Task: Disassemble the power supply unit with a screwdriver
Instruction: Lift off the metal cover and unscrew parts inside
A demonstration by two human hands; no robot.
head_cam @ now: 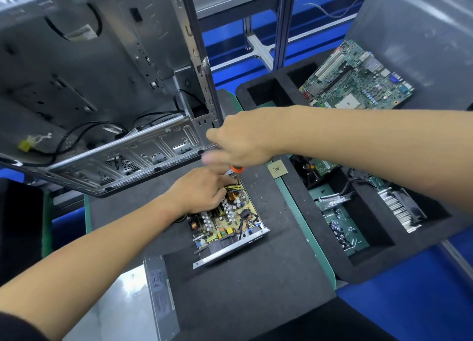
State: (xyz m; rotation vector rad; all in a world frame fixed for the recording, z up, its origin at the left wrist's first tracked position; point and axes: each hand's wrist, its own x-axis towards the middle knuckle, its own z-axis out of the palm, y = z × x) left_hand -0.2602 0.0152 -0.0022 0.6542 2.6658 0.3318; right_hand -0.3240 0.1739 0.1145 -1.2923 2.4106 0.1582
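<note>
The open power supply unit (230,228) lies on the dark mat, its yellow circuit board with coils, capacitors and wires exposed inside a metal tray. My left hand (202,189) rests on the far left part of the board, fingers curled down among the wires. Above it, my right hand (240,138) grips a screwdriver (237,169) from the top; only its orange collar and a short bit of shaft show below the fist. The tip points down at the board's far corner. The removed metal cover (158,294) lies at the front left.
An empty computer case (107,89) stands tilted at the left rear. A black foam tray (358,261) on the right holds a motherboard (358,82), heatsink fins and small parts. A CPU chip (277,168) lies near the mat's green edge.
</note>
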